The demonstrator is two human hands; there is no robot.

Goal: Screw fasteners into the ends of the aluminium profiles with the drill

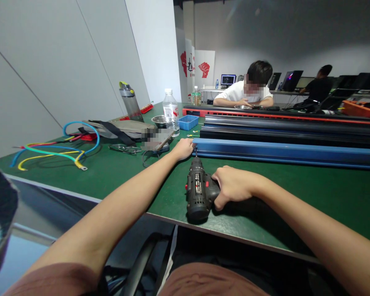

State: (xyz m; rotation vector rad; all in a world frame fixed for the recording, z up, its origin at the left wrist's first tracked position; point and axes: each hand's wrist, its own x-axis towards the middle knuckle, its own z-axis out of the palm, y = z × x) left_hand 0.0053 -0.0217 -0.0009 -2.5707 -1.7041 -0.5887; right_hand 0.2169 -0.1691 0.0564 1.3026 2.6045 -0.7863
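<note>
My right hand point(232, 186) is wrapped around the grip of a black cordless drill point(198, 189) that lies on the green table point(117, 172). The drill's bit points at the near end of a long blue metal rail point(283, 152). My left hand point(183, 149) rests closed against the left end of that blue rail, its fingers curled at the end face. Whether something small is between the fingers is hidden.
Behind the blue rail lie black rails point(290, 127) and a red rail point(265, 115). To the left: coloured cables point(54, 150), a grey bottle point(130, 100), a water bottle point(171, 109), a steel bowl point(160, 121), a blue tray point(188, 121), a phone point(156, 139). Two people sit at the far tables.
</note>
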